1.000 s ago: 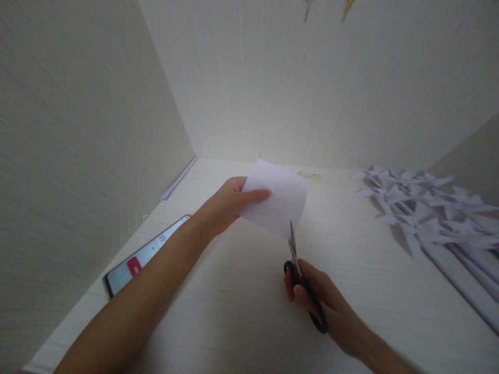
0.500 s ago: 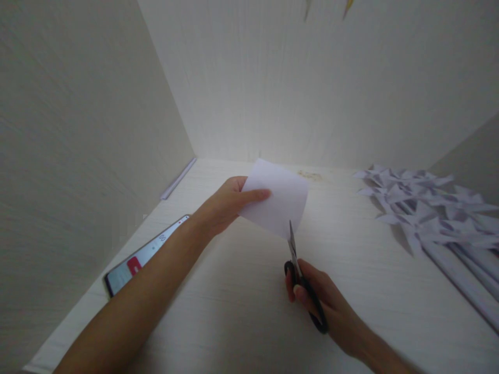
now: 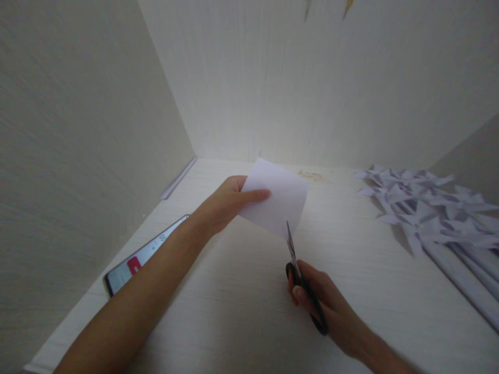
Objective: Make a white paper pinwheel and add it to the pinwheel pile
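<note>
Scissors (image 3: 298, 270) in right hand (image 3: 325, 301) at paper (image 3: 278, 200) pinched by left hand (image 3: 224, 205)

pale wooden desk (image 3: 241, 306), phone (image 3: 142, 255), paper pinwheels (image 3: 424, 213)

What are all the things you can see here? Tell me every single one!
paper sheet: one, white, held up above the middle of the desk, scissor tips at its lower edge
scissors: one pair, black handles and grey blades, just below the paper
phone: one, screen lit with a red patch, lying flat at the left edge of the desk
paper pinwheels: a pile, too many to count, white to pale purple, on the right side of the desk
desk: one, pale wood grain, walled in by pale panels at the left and back
left hand: one, pinching the left edge of the paper
right hand: one, fingers through the scissor handles
</note>
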The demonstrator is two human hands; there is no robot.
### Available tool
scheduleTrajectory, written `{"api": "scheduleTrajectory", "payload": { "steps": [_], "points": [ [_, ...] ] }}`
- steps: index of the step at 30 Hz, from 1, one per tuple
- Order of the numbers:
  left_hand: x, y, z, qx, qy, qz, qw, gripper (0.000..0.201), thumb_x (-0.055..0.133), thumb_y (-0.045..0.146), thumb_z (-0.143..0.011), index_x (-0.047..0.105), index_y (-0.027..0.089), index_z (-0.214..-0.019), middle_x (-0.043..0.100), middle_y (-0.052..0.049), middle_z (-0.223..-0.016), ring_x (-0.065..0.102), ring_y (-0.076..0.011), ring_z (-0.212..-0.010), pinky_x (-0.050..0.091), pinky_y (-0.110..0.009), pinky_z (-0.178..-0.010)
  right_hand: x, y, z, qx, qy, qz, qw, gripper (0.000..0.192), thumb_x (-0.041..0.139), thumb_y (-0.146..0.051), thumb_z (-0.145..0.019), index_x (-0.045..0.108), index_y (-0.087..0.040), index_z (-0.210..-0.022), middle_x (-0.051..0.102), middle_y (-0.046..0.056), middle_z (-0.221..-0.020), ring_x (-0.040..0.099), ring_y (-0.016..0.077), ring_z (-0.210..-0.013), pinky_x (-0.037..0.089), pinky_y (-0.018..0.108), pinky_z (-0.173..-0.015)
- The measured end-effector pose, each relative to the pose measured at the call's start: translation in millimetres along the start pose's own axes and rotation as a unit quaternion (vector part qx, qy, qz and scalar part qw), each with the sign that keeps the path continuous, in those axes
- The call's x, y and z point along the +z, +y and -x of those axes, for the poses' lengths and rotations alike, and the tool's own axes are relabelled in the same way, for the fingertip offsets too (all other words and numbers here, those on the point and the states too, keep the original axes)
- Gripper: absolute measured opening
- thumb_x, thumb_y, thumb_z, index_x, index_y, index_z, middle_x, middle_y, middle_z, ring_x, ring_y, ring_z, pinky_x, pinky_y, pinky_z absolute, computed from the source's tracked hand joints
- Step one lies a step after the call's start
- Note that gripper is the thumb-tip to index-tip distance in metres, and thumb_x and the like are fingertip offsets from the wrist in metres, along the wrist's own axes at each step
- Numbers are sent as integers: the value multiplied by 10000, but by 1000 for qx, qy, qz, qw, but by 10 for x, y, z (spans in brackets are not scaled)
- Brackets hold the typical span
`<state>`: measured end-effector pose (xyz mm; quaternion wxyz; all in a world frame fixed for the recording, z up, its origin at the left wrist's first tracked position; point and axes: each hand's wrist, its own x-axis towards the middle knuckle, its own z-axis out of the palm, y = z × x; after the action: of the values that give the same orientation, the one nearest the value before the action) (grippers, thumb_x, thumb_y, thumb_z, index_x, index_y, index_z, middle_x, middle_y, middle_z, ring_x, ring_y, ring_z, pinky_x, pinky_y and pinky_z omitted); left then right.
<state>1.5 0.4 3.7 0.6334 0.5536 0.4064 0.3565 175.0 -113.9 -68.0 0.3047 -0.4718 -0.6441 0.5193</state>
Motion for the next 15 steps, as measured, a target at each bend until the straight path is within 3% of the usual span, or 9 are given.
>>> {"api": "scheduleTrajectory", "payload": {
  "steps": [15],
  "points": [
    [-24,-11,-9,8,-9,-1,1000,217,637,259,-614,618,110,-770,654,-53,-716,572,-134,-612,436,-254,-605,10,25,-3,4,-2,14,1000,285,399,-411,-799,373,-183,-630,380,-33,-554,344,89,-519,273,210,-463]
  ]
}}
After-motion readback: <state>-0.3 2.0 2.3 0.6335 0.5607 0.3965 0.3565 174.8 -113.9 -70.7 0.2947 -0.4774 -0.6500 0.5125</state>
